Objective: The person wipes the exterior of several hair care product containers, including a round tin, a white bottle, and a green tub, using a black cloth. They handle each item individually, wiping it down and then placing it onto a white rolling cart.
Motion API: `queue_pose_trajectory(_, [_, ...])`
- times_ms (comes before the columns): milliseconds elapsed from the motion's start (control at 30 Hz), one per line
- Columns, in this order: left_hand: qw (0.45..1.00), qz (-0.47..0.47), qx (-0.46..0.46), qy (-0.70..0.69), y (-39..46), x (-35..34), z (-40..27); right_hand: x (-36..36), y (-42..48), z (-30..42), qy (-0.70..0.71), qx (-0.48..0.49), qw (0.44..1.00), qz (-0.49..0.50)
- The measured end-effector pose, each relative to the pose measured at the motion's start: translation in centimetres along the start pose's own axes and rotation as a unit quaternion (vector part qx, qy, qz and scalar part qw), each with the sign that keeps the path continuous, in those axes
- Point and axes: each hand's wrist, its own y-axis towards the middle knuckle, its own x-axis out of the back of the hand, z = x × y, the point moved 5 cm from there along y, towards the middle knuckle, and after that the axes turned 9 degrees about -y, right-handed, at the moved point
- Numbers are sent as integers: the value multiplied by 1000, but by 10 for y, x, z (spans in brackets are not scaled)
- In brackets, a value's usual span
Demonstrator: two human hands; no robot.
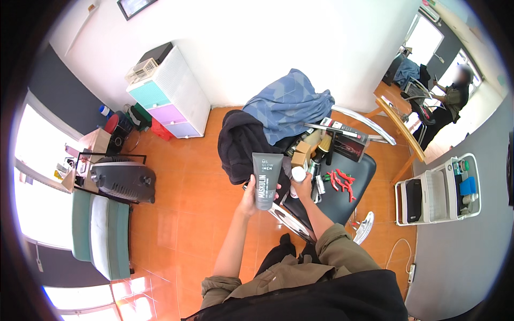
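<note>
My left hand (249, 196) holds up a dark grey squeeze tube (265, 172) with pale writing on its front. Its cap end points down towards me. To the right of the tube, my right hand (304, 187) grips a white-capped container (298, 174), whose body is mostly hidden by the fingers. Both hands are over the near left side of a black padded chair seat (341, 208). Beyond my right hand stand small brown cardboard boxes (301, 155) and a brush with pale bristles (324, 143). Several red hair clips (342, 184) lie to the right on the seat.
A blue patterned cloth (285, 106) and a black towel (241, 140) cover the chair's far left. Its chrome armrest (367, 122) curves along the far side. A drawer cabinet (168, 96) stands by the wall, a white trolley (433, 192) to the right, a mirror (437, 44) beyond.
</note>
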Motion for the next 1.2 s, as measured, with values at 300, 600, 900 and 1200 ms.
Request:
queue_pose_trajectory(300, [999,16,-27,28,21,-15,2,65,-10,41,188,47,978,74])
queue_pose_trajectory(600, [993,31,-105,44,36,-90,-11,230,-54,179,180,256,943,113])
queue_pose_trajectory(900, [984,40,-169,38,62,-143,7,317,-118,204,272,169,942,104])
queue_pose_trajectory(1200, [982,62,-172,46,84,-168,23,346,-131,195,234,244,941,30])
